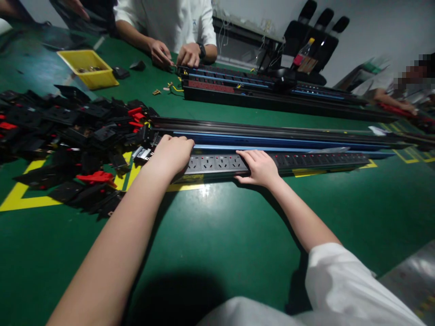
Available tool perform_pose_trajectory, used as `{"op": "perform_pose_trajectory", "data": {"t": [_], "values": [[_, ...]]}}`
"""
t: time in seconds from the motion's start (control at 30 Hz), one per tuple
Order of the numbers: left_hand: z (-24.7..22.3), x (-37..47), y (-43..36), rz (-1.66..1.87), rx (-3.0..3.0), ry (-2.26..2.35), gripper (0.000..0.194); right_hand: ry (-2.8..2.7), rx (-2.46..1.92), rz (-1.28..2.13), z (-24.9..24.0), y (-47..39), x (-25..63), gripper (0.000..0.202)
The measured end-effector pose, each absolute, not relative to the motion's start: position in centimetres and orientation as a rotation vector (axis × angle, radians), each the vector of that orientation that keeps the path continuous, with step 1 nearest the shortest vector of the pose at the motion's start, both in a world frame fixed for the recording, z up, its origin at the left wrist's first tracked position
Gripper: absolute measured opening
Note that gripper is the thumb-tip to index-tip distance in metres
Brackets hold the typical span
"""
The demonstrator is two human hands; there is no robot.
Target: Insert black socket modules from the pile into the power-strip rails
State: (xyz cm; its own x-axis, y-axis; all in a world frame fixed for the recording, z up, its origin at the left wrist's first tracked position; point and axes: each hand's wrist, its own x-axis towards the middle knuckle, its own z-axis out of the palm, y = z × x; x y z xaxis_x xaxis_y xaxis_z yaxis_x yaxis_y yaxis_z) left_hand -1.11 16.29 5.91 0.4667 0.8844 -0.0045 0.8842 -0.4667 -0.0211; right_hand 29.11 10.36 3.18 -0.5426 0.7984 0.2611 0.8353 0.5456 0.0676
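Note:
A long black power strip (222, 164) with a row of sockets and small red lights lies lengthwise across the green table. Its left end is under my left hand (175, 153), whose fingers curl closed over the far edge. Farther right, my right hand (260, 167) grips the strip, fingers over the top and thumb along the near side. Just behind the strip run blue-edged rails (288, 147) and a black rail (238, 126). A white-labelled piece (141, 155) lies beside my left hand, its kind unclear.
Black socket modules (64, 117) with red pieces (97, 177) are heaped at left. A yellow bin (89, 68) holds small metal parts. Across the table (217, 253), a co-worker's hands (188, 55) work at another long black strip assembly (238, 93). Another person sits at far right.

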Motion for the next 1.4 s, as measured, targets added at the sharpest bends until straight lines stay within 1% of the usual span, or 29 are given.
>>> {"op": "perform_pose_trajectory", "data": {"t": [0.07, 0.27, 0.53, 0.63, 0.77, 0.87, 0.93, 1.0, 1.07, 1.1, 1.17, 1.27, 1.33, 1.4], "values": [[6.0, -1.2, 16.7, 0.011, -2.728, -1.576, 0.043, -2.586, -1.376, -0.259, 3.2, 10.4, 29.1, 0.084], [4.9, -2.4, 17.4, -0.202, -2.799, -1.613, 0.042, -2.578, -1.366, -0.209, 3.2, 10.4, 29.2, 0.084], [4.9, -2.3, 17.4, -0.255, -2.756, -1.486, 0.043, -2.587, -1.364, -0.219, 3.4, 10.2, 29.2, 0.084], [6.2, -2.0, 16.7, -0.329, -2.677, -1.498, 0.042, -2.586, -1.371, -0.234, 3.4, 10.2, 29.2, 0.085], [9.1, -1.3, 15.1, -0.431, -2.591, -1.455, 0.045, -2.579, -1.378, -0.227, 3.5, 10.1, 29.1, 0.084], [11.2, -0.7, 13.7, -0.559, -2.485, -1.477, 0.045, -2.536, -1.414, -0.137, 3.5, 10.1, 29.3, 0.084], [12.5, -0.4, 12.6, -0.649, -2.431, -1.498, 0.043, -2.458, -1.406, -0.003, 3.4, 10.2, 29.7, 0.087], [13.7, -0.3, 11.4, -0.715, -2.421, -1.490, 0.042, -2.263, -1.372, 0.211, 3.2, 10.6, 30.2, 0.094], [14.9, -0.2, 10.1, -0.749, -2.436, -1.459, 0.041, -1.881, -1.320, 0.470, 3.0, 10.9, 30.7, 0.104], [15.3, -0.3, 9.4, -0.754, -2.449, -1.439, 0.040, -1.783, -1.304, 0.500, 2.9, 11.1, 31.0, 0.109], [16.0, -0.4, 8.1, -0.759, -2.464, -1.393, 0.040, -1.654, -1.266, 0.523, 3.1, 11.1, 31.9, 0.112], [16.0, -0.7, 6.4, -0.747, -2.500, -1.315, 0.040, -1.361, -1.199, 0.601, 4.4, 10.3, 34.4, 0.102], [15.3, -0.8, 5.5, -0.743, -2.534, -1.283, 0.039, -0.855, -1.056, 0.785, 5.6, 9.7, 36.9, 0.088], [14.4, -0.9, 4.8, -0.760, -2.547, -1.303, 0.039, -0.493, -0.949, 0.902, 6.6, 9.1, 39.3, 0.073]]}}
